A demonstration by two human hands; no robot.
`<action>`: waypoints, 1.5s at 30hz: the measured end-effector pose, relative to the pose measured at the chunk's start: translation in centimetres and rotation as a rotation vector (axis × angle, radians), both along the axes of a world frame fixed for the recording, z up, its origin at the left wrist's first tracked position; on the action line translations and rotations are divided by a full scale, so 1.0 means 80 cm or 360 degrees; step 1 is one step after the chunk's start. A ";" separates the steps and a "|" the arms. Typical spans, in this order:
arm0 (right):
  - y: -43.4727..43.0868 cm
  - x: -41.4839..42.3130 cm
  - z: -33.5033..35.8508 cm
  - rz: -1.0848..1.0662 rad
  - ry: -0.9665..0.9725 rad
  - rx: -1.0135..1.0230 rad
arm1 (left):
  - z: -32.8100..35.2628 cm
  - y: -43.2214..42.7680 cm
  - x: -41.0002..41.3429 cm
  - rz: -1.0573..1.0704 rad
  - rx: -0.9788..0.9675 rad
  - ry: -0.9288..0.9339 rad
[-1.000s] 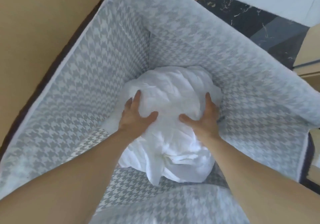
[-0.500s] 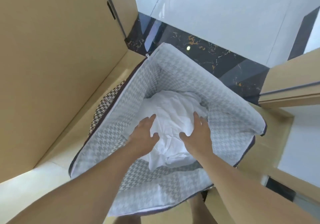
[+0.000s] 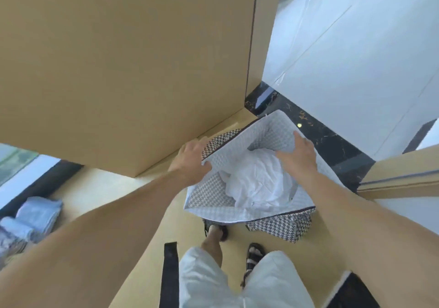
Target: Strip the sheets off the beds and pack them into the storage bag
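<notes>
Inside the houndstooth bag [image 3: 212, 192] lie crumpled white sheets [image 3: 257, 180]; left hand [image 3: 193, 159] and right hand [image 3: 298, 156] grip its rim

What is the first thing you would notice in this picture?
The checked storage bag on the floor in the middle, with a crumpled white sheet inside it. The left hand grips its left rim and the right hand holds its far edge. A big tan panel fills the top left.
</notes>
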State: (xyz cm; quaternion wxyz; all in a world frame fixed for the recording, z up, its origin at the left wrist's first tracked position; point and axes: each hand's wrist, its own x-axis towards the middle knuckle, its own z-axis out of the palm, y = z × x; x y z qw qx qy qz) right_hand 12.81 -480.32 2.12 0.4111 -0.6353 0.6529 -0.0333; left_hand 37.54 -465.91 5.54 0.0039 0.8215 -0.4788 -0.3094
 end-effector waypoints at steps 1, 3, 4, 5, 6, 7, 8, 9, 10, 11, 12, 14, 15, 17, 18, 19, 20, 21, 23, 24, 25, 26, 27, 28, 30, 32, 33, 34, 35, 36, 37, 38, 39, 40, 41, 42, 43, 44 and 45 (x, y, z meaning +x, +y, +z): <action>0.006 0.003 0.024 0.0085 -0.0010 -0.0037 | 0.022 0.027 -0.002 0.0105 -0.0025 -0.0028; 0.024 0.014 0.071 0.0307 0.0009 -0.0143 | 0.059 0.084 -0.007 0.0262 -0.0078 -0.0057; 0.033 0.023 0.094 0.0423 0.0009 -0.0197 | 0.075 0.112 -0.008 0.0327 -0.0110 -0.0073; 0.040 0.033 0.115 0.0503 0.0001 -0.0230 | 0.088 0.136 -0.008 0.0376 -0.0127 -0.0087; 0.049 0.045 0.136 0.0574 -0.0001 -0.0265 | 0.103 0.159 -0.005 0.0436 -0.0141 -0.0099; 0.062 0.060 0.158 0.0665 0.0001 -0.0317 | 0.121 0.185 -0.001 0.0519 -0.0161 -0.0113; 0.076 0.076 0.180 0.0764 0.0010 -0.0372 | 0.140 0.212 0.006 0.0608 -0.0192 -0.0132; 0.093 0.095 0.201 0.0863 0.0007 -0.0439 | 0.159 0.238 0.014 0.0694 -0.0239 -0.0161; 0.110 0.116 0.222 0.0963 0.0001 -0.0503 | 0.179 0.264 0.023 0.0773 -0.0296 -0.0199; 0.128 0.136 0.240 0.1062 -0.0009 -0.0562 | 0.197 0.289 0.034 0.0849 -0.0357 -0.0242; 0.148 0.157 0.257 0.1161 -0.0021 -0.0609 | 0.215 0.314 0.045 0.0928 -0.0414 -0.0286; 0.196 0.199 0.287 0.1341 -0.0037 -0.0697 | 0.250 0.367 0.066 0.1061 -0.0515 -0.0384; 0.223 0.220 0.300 0.1423 -0.0055 -0.0743 | 0.265 0.394 0.076 0.1113 -0.0560 -0.0437; 0.283 0.263 0.325 0.1571 -0.0119 -0.0811 | 0.290 0.454 0.094 0.1230 -0.0624 -0.0536; 0.317 0.284 0.336 0.1638 -0.0161 -0.0837 | 0.300 0.487 0.102 0.1283 -0.0643 -0.0588; 0.351 0.305 0.346 0.1701 -0.0199 -0.0857 | 0.310 0.520 0.108 0.1324 -0.0651 -0.0641; 0.387 0.325 0.356 0.1763 -0.0225 -0.0877 | 0.318 0.554 0.113 0.1364 -0.0653 -0.0687; 0.425 0.346 0.366 0.1831 -0.0240 -0.0905 | 0.326 0.590 0.118 0.1410 -0.0650 -0.0719; 0.505 0.388 0.384 0.1973 -0.0260 -0.0981 | 0.342 0.666 0.126 0.1509 -0.0619 -0.0765; 0.545 0.408 0.392 0.2039 -0.0281 -0.1015 | 0.349 0.705 0.130 0.1565 -0.0590 -0.0797; 0.586 0.428 0.399 0.2098 -0.0315 -0.1036 | 0.356 0.745 0.135 0.1624 -0.0562 -0.0832; 0.626 0.445 0.405 0.2151 -0.0355 -0.1044 | 0.363 0.783 0.139 0.1685 -0.0539 -0.0861; 0.666 0.460 0.409 0.2202 -0.0401 -0.1042 | 0.370 0.820 0.141 0.1745 -0.0518 -0.0885; 0.705 0.472 0.413 0.2251 -0.0446 -0.1039 | 0.376 0.855 0.143 0.1802 -0.0497 -0.0909; 0.776 0.492 0.421 0.2365 -0.0503 -0.1047 | 0.388 0.916 0.145 0.1899 -0.0455 -0.0952; 0.841 0.510 0.426 0.2504 -0.0505 -0.1082 | 0.396 0.968 0.147 0.1964 -0.0415 -0.0994; 0.870 0.521 0.429 0.2567 -0.0505 -0.1107 | 0.399 0.992 0.150 0.1990 -0.0397 -0.1011; 0.898 0.532 0.433 0.2624 -0.0510 -0.1130 | 0.400 1.015 0.153 0.2018 -0.0385 -0.1025; 0.925 0.543 0.435 0.2675 -0.0519 -0.1148 | 0.400 1.038 0.156 0.2047 -0.0376 -0.1042; 0.953 0.556 0.436 0.2728 -0.0532 -0.1162 | 0.398 1.061 0.159 0.2077 -0.0363 -0.1064; 0.980 0.569 0.436 0.2781 -0.0545 -0.1173 | 0.395 1.083 0.163 0.2105 -0.0338 -0.1080; 1.007 0.581 0.436 0.2832 -0.0560 -0.1178 | 0.392 1.106 0.167 0.2132 -0.0302 -0.1086; 1.034 0.594 0.436 0.2880 -0.0577 -0.1175 | 0.389 1.130 0.173 0.2165 -0.0259 -0.1086; 1.064 0.609 0.436 0.2925 -0.0601 -0.1163 | 0.386 1.155 0.180 0.2202 -0.0214 -0.1083; 1.093 0.625 0.436 0.2968 -0.0633 -0.1145 | 0.385 1.180 0.188 0.2242 -0.0169 -0.1083; 1.124 0.641 0.436 0.3009 -0.0676 -0.1125 | 0.385 1.206 0.196 0.2281 -0.0130 -0.1092; 1.155 0.658 0.437 0.3052 -0.0728 -0.1110 | 0.386 1.232 0.205 0.2320 -0.0097 -0.1115; 1.186 0.675 0.438 0.3095 -0.0783 -0.1099 | 0.388 1.258 0.213 0.2359 -0.0068 -0.1146; 1.217 0.692 0.440 0.3139 -0.0835 -0.1085 | 0.391 1.285 0.221 0.2406 -0.0037 -0.1177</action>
